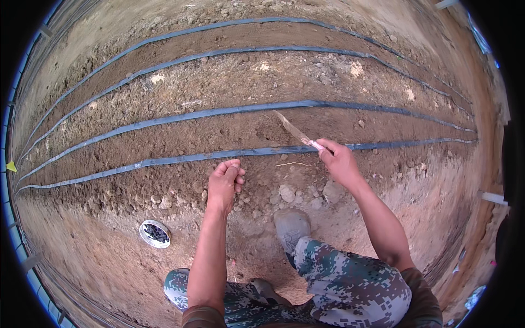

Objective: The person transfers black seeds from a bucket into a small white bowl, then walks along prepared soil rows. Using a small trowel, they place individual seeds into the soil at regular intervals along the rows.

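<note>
A knife (292, 127) with a long, soil-brown blade and a pale pink handle is gripped in my right hand (339, 160). Its blade points up and left over the soil strip between two flat blue-grey drip tapes. The tip comes close to the farther tape (229, 110); the handle crosses above the nearer tape (197, 156). My left hand (226, 177) hovers just below the nearer tape, left of the knife. Its fingers are curled, with thumb and forefinger together; whether anything small is between them is hidden. A white bowl (144, 234) of small dark pieces sits on the ground, lower left.
Two more drip tapes (262, 49) run across the bed farther off. Clods (287, 192) line the bed's near edge, close to my right shoe (292, 225). A thin pale root or stalk (293, 164) lies between my hands. Pale crumbly patches (356, 69) dot the soil beyond.
</note>
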### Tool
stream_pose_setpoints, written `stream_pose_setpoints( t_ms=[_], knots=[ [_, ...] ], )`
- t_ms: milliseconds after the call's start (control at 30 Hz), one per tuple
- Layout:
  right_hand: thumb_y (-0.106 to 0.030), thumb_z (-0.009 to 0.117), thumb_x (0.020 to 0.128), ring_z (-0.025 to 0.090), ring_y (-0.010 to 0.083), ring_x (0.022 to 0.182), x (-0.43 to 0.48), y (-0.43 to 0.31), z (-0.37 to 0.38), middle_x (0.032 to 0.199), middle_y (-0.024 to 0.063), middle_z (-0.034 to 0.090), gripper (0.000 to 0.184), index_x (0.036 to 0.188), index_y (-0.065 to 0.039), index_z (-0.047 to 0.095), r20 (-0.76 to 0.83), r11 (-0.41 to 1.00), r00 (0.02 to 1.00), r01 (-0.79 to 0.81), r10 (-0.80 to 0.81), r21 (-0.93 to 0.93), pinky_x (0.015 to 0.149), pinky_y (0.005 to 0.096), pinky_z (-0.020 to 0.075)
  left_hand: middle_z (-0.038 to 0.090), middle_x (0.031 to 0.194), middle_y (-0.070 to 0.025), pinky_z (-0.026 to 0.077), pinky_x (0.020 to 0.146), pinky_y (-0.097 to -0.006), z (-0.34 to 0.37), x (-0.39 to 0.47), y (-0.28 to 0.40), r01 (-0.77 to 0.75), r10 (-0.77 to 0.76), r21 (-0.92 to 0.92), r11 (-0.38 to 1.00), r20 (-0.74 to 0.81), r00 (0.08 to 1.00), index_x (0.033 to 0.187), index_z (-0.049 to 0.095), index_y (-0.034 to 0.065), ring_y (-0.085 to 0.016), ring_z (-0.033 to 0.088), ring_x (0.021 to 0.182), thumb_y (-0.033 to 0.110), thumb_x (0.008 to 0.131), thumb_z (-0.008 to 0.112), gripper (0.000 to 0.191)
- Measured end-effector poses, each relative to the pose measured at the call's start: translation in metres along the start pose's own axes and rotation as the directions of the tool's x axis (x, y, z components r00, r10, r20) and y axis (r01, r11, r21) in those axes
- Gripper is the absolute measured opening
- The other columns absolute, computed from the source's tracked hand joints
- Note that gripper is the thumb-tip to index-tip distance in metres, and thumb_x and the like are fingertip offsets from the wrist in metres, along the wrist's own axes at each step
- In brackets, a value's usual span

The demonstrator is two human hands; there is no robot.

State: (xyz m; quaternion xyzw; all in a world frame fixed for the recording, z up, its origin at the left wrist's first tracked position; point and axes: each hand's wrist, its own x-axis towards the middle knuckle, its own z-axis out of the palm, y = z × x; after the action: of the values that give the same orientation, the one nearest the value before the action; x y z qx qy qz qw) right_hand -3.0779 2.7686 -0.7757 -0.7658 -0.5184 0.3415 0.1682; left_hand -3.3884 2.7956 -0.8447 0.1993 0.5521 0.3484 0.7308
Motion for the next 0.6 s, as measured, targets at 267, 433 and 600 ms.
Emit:
stream_pose_setpoints(
  t_ms=[267, 433, 600],
  knots=[
    [-0.022, 0.057, 0.095, 0.068, 0.0384, 0.100, -0.008, -0.003, 0.003, 0.108, 0.0180, 0.072, 0.032, 0.124, -0.010, 0.068, 0.047, 0.953, 0.983, 0.181, -0.175, -0.242, 0.088, 0.0465, 0.0534, 0.067, 0.098, -0.0079, 0.051, 0.059, -0.0237, -0.002, -0.011, -0.015, -0.016, 0.015, -0.098, 0.995, -0.010, 1.000, 0.123, 0.056, -0.0009, -0.012, 0.063, 0.076, 0.003, 0.100, 0.054, 0.024],
    [-0.021, 0.058, 0.095, 0.068, 0.0371, 0.102, -0.017, -0.009, 0.007, 0.112, 0.0161, 0.070, 0.034, 0.126, -0.011, 0.066, 0.004, 0.953, 0.968, 0.247, -0.250, -0.175, 0.090, 0.0449, 0.0530, 0.066, 0.106, -0.0115, 0.057, 0.064, -0.0266, -0.015, -0.010, -0.005, -0.025, 0.029, -0.276, 0.961, 0.010, 1.000, 0.127, 0.054, -0.0016, -0.015, 0.066, 0.081, -0.003, 0.100, 0.048, 0.028],
    [-0.014, 0.064, 0.092, 0.068, 0.0347, 0.092, -0.016, -0.024, 0.002, 0.102, 0.0130, 0.067, 0.031, 0.123, -0.013, 0.067, -0.058, 0.890, 0.922, 0.352, -0.383, -0.290, 0.081, 0.0439, 0.0542, 0.068, 0.109, -0.0151, 0.057, 0.064, -0.0261, -0.030, -0.009, 0.012, -0.055, 0.060, -0.356, 0.933, 0.005, 0.998, 0.125, 0.053, 0.0000, -0.016, 0.067, 0.083, -0.002, 0.100, 0.052, 0.025]
  ],
)
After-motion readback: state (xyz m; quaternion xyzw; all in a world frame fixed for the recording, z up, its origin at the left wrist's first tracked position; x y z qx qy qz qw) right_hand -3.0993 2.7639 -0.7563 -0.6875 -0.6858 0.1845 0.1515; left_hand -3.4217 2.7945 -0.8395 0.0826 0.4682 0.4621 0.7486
